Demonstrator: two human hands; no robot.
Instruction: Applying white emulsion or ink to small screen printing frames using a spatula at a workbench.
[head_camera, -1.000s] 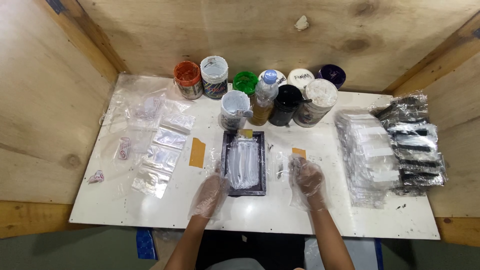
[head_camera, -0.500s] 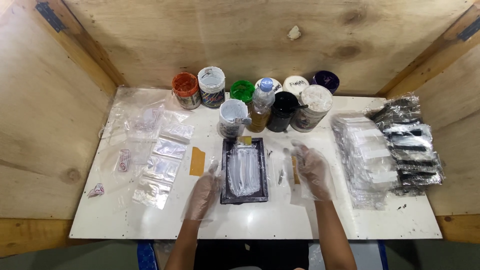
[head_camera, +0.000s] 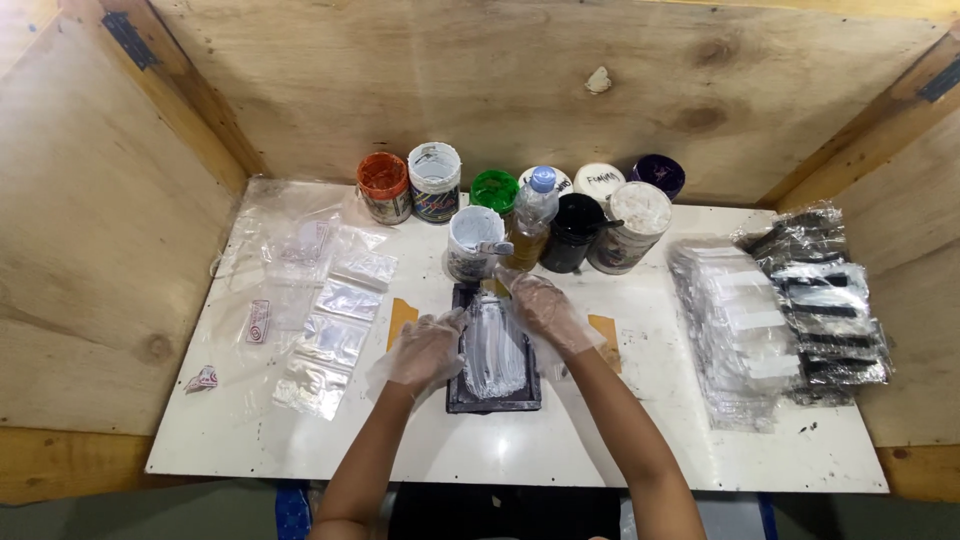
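A small dark frame (head_camera: 494, 398) smeared with white paint lies in the middle of the white table (head_camera: 520, 455). My left hand (head_camera: 428, 349), in a clear plastic glove, rests against the frame's left edge with fingers spread. My right hand (head_camera: 545, 305), gloved too, reaches over the frame's upper right corner toward an open white paint tub (head_camera: 474, 240) with a tool lying across its rim. I cannot tell whether the right hand touches the tool. Neither hand visibly holds anything.
Several paint jars stand along the back: orange (head_camera: 381, 186), white (head_camera: 434, 178), green (head_camera: 494, 189), black (head_camera: 573, 230), purple (head_camera: 658, 174), plus a clear bottle (head_camera: 531, 215). Clear plastic bags (head_camera: 330, 325) lie at the left. Stacks of packets (head_camera: 775, 315) fill the right side. Plywood walls enclose the table.
Both hands have moved up the table from the frame's lower end. The right hand now reaches over its top corner toward the white tub; the left sits at its left edge.
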